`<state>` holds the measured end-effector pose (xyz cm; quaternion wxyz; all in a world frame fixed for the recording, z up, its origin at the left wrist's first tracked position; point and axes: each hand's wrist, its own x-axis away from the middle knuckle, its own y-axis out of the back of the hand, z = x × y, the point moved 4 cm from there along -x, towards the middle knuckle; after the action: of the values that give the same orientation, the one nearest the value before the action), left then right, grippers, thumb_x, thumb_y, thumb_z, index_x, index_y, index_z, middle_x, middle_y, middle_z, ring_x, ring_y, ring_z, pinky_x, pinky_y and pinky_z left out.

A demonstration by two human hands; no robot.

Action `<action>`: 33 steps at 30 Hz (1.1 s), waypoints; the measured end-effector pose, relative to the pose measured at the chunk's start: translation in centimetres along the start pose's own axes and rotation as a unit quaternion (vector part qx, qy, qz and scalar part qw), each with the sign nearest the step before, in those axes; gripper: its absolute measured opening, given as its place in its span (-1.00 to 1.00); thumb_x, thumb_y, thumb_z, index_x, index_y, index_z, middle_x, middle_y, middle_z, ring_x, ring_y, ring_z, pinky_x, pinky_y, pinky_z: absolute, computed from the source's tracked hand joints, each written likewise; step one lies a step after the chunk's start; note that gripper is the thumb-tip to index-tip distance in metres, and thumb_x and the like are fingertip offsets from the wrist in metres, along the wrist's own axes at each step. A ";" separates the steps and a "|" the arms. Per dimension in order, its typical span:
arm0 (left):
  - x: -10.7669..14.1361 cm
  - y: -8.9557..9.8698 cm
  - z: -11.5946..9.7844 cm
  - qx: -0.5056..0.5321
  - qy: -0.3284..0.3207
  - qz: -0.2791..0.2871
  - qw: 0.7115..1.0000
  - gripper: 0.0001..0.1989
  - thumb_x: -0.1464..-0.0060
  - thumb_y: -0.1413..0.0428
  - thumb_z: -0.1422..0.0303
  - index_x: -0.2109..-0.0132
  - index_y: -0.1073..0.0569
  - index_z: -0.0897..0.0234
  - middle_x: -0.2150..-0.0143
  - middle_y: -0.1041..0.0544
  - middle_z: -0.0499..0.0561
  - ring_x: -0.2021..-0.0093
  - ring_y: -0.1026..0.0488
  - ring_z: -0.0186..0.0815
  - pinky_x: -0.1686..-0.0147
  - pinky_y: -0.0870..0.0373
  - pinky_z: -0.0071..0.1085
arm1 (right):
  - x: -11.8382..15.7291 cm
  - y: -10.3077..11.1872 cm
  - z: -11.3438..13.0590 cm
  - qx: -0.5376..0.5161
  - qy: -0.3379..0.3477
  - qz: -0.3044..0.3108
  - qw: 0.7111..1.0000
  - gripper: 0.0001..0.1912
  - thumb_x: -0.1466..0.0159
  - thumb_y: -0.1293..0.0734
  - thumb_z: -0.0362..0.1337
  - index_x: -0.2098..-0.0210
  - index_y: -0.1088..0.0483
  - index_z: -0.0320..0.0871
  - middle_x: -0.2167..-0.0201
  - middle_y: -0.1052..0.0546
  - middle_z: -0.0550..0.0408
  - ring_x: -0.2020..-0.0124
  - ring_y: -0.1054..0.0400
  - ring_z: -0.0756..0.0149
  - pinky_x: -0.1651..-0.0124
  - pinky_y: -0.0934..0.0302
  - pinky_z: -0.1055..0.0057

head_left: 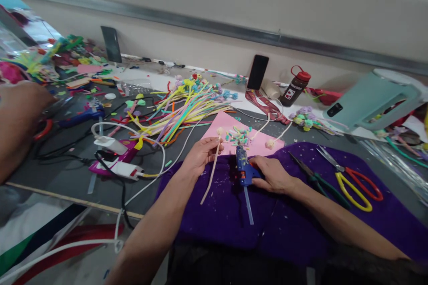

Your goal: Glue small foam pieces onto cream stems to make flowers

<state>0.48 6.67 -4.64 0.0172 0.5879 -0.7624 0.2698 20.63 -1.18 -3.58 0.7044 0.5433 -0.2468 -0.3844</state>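
Between the fingertips of my left hand (203, 153) is a cream pipe-cleaner stem (211, 178) with a small pale bloom (220, 132) at its top. My right hand (272, 173) is closed around the handle of a blue glue gun (243, 167). Its nozzle points away from me, and a clear glue stick (248, 205) sticks out of its back end. Just beyond the nozzle, small pastel clippings (239, 136) lie heaped on a pink sheet (217, 121). Another cream stem with a bloom (270, 143) rests at the sheet's right edge.
A purple cloth (234, 227) covers the near table, with pliers (312, 176) and scissors (354, 182) on its right. Colourful pipe cleaners (180, 118) lie behind. A magenta power strip (112, 162) with cables sits left. Another person's arm (20, 120) reaches in at far left.
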 end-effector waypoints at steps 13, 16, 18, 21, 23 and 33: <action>-0.1 -0.1 0.1 -0.013 -0.001 0.007 1.000 -0.74 0.15 -0.20 0.32 0.27 -0.47 0.37 0.49 -0.50 -0.02 0.56 -0.40 -0.49 0.62 -0.28 -0.63 | 2.7 0.1 1.5 -0.052 0.019 0.023 0.998 -0.55 -0.22 -0.12 0.06 0.15 -0.20 -0.21 0.32 -0.40 -0.02 0.36 -0.26 0.27 0.31 -0.12 0.37; 0.0 -0.2 -0.1 0.000 -0.011 0.009 1.000 -0.74 0.17 -0.21 0.34 0.27 -0.46 0.38 0.50 -0.49 -0.02 0.58 -0.38 -0.49 0.64 -0.27 -0.64 | 2.6 0.6 1.5 -0.057 0.008 0.034 0.998 -0.57 -0.22 -0.13 0.03 0.14 -0.21 -0.21 0.30 -0.41 -0.01 0.35 -0.28 0.27 0.30 -0.13 0.38; 0.1 -0.1 -0.4 0.012 -0.023 0.006 1.000 -0.74 0.18 -0.22 0.35 0.28 -0.46 0.39 0.50 -0.48 -0.02 0.57 -0.38 -0.50 0.65 -0.27 -0.64 | 2.4 1.3 1.1 -0.038 -0.003 0.029 0.999 -0.57 -0.22 -0.15 0.01 0.12 -0.22 -0.21 0.25 -0.41 -0.04 0.29 -0.29 0.25 0.26 -0.14 0.37; 0.4 0.0 -1.0 0.032 -0.037 -0.001 0.999 -0.76 0.17 -0.21 0.37 0.29 -0.45 0.39 0.50 -0.47 -0.03 0.58 -0.36 -0.51 0.67 -0.26 -0.65 | 2.1 2.3 0.2 0.017 -0.018 0.012 1.000 -0.58 -0.20 -0.19 -0.01 0.12 -0.25 -0.21 0.16 -0.38 -0.08 0.20 -0.29 0.21 0.19 -0.16 0.36; 0.5 0.0 -1.3 0.040 -0.044 -0.003 0.998 -0.76 0.16 -0.21 0.37 0.29 -0.45 0.40 0.51 -0.46 -0.04 0.59 -0.35 -0.51 0.69 -0.24 -0.66 | 2.3 2.4 -0.5 0.058 -0.027 0.007 0.998 -0.60 -0.19 -0.21 -0.03 0.13 -0.27 -0.21 0.14 -0.37 -0.08 0.18 -0.29 0.21 0.19 -0.16 0.35; 0.8 -0.2 -1.7 0.039 -0.046 0.001 0.998 -0.80 0.12 -0.18 0.38 0.30 -0.44 0.39 0.51 -0.45 -0.05 0.58 -0.34 -0.52 0.69 -0.23 -0.66 | 3.7 0.8 -1.5 0.148 -0.139 -0.015 0.979 -0.61 -0.20 -0.17 -0.02 0.13 -0.29 -0.18 0.20 -0.39 -0.04 0.24 -0.32 0.20 0.27 -0.16 0.35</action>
<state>-0.09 6.68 -2.88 -0.0410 0.5990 -0.7521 0.2718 24.17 -3.27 -3.47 0.5690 0.5865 -0.3884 -0.4259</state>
